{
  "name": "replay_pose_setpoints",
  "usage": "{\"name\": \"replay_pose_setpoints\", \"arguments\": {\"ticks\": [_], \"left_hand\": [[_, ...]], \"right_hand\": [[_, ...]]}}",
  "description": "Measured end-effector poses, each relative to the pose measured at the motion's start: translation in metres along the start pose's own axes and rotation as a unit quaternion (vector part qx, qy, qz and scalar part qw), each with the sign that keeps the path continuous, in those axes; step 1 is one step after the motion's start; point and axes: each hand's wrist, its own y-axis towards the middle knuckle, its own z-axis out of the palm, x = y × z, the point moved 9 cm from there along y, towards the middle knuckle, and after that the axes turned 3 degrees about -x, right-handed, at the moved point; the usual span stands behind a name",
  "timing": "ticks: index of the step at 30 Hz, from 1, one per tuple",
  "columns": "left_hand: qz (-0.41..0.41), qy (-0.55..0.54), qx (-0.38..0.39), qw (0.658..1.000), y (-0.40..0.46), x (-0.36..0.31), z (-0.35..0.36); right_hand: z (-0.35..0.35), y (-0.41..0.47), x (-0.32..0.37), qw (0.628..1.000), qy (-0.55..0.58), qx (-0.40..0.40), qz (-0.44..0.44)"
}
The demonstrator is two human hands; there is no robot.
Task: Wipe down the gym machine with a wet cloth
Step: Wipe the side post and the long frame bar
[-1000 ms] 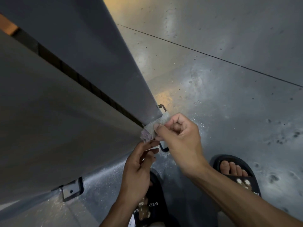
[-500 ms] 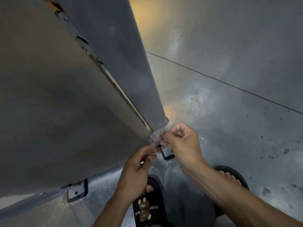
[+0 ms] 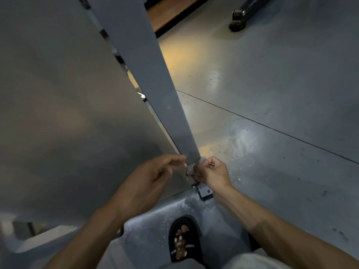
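Observation:
The gym machine shows as a grey upright post (image 3: 155,90) running down to the floor, with a broad grey panel (image 3: 64,105) to its left. A small grey cloth (image 3: 195,165) is wrapped round the foot of the post. My right hand (image 3: 211,171) grips the cloth against the post's right side, fingers curled. My left hand (image 3: 149,177) hovers just left of the post's foot with loosely bent fingers; its fingertips are blurred and I cannot see them holding the cloth.
A bolted metal foot bracket (image 3: 205,192) sits on the grey floor just below my right hand. My foot in a black slipper (image 3: 183,239) stands below it. Another machine's dark leg (image 3: 240,19) rests on the floor at the far right, beside a wooden platform (image 3: 171,14).
The view has tilted up and pulled back, showing more of the post and floor. My left hand has risen and moved off the cloth's lower end. My right hand stays on the cloth.

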Motion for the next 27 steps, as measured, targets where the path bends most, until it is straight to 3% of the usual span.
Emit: {"name": "replay_pose_setpoints", "arguments": {"ticks": [3, 9, 13, 20, 27], "left_hand": [[0.035, 0.085, 0.022, 0.995, 0.001, -0.029, -0.014], [0.053, 0.24, 0.078, 0.966, 0.008, -0.056, -0.022], [0.019, 0.247, 0.053, 0.967, 0.009, -0.058, -0.028], [0.01, 0.207, 0.029, 0.978, 0.004, -0.048, -0.032], [0.025, 0.21, 0.031, 0.977, 0.017, -0.045, -0.031]], "right_hand": [[0.007, -0.011, 0.021, 0.997, 0.053, 0.043, -0.017], [0.0, -0.011, 0.009, 0.998, 0.028, -0.011, 0.055], [0.011, -0.024, 0.029, 0.993, 0.117, 0.011, 0.004], [-0.002, -0.025, -0.001, 0.994, 0.057, -0.082, 0.033], [0.017, -0.03, 0.031, 0.99, 0.122, -0.03, -0.071]]}}
